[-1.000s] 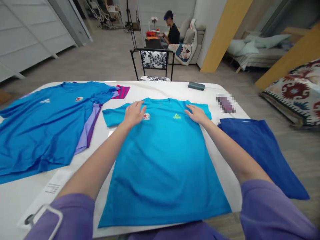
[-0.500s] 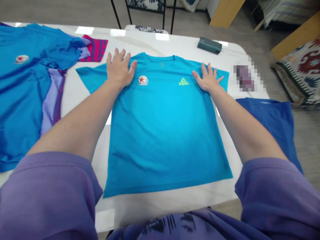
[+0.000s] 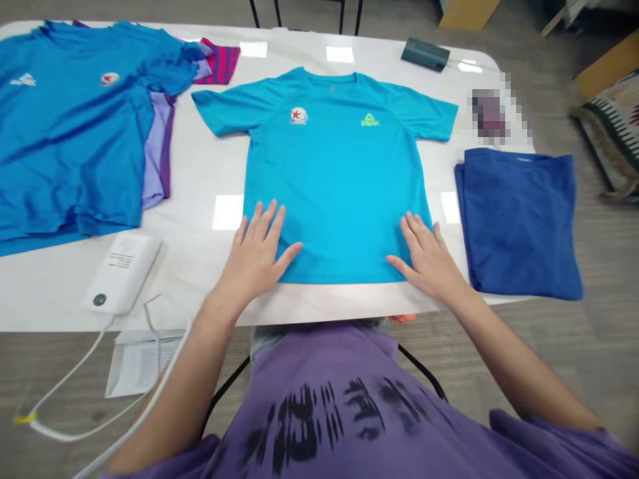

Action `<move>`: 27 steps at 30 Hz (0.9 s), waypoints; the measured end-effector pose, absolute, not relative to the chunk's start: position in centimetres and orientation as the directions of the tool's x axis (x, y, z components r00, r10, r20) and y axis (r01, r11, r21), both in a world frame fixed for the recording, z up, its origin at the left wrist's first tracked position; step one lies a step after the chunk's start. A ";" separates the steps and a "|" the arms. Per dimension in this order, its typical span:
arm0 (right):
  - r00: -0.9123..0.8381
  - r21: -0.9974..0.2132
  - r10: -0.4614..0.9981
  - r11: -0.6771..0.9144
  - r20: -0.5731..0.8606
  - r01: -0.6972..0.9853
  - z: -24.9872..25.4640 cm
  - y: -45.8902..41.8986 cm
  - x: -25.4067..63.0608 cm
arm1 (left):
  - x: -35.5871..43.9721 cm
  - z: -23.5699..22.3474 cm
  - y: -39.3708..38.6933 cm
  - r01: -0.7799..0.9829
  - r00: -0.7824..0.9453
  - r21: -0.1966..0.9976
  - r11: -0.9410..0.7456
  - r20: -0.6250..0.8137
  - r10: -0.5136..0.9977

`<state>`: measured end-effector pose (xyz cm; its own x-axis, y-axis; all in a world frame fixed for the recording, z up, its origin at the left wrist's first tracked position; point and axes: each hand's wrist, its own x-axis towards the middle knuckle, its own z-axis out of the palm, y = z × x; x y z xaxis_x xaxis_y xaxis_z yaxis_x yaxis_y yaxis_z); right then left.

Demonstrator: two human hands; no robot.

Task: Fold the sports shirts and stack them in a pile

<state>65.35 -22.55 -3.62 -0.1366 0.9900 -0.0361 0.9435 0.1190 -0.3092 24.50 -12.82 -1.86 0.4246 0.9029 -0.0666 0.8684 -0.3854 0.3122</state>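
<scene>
A light blue T-shirt (image 3: 334, 173) lies spread flat, front up, in the middle of the white table (image 3: 210, 193). It carries a red star badge and a green logo on the chest. My left hand (image 3: 259, 249) rests flat on the shirt's lower left hem corner, fingers spread. My right hand (image 3: 426, 256) lies flat on the lower right hem corner, fingers stretched out. Neither hand holds anything.
A pile of blue and purple shirts (image 3: 74, 126) covers the table's left part. A folded dark blue shirt (image 3: 519, 219) lies at the right. A white box with a cable (image 3: 122, 269) sits near the front left edge. A dark green case (image 3: 425, 53) lies at the far edge.
Both hands slid from the shirt's shoulders down to its bottom hem. The camera tilted further down over the table.
</scene>
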 end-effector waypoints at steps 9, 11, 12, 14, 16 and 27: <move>-0.105 -0.206 0.993 0.113 0.049 0.972 -3.0 -25.4 64.3 | 19.5 -4.4 -22.4 0.921 0.212 0.329 -0.210 0.030 0.977; -0.142 -0.225 0.985 0.162 0.101 0.961 -0.4 -22.3 61.9 | 19.1 -3.9 -22.4 0.943 0.043 0.326 -0.070 0.090 0.995; -0.175 -0.251 0.978 0.198 0.111 0.948 1.0 -20.2 60.2 | 18.8 -3.7 -22.3 0.945 -0.031 0.326 -0.008 0.113 0.993; -0.265 -0.328 0.959 0.282 0.096 0.902 3.5 -14.8 55.7 | 18.2 -3.5 -21.9 0.941 -0.108 0.333 0.058 0.135 0.985; -0.362 -0.405 0.931 0.352 0.055 0.844 5.2 -8.2 50.1 | 17.4 -3.4 -21.4 0.932 -0.096 0.359 0.045 0.126 0.987; -0.220 -0.273 0.975 0.202 -0.038 0.941 -0.3 24.5 22.1 | 14.1 -3.7 -20.4 0.763 0.076 0.641 -0.087 0.044 0.996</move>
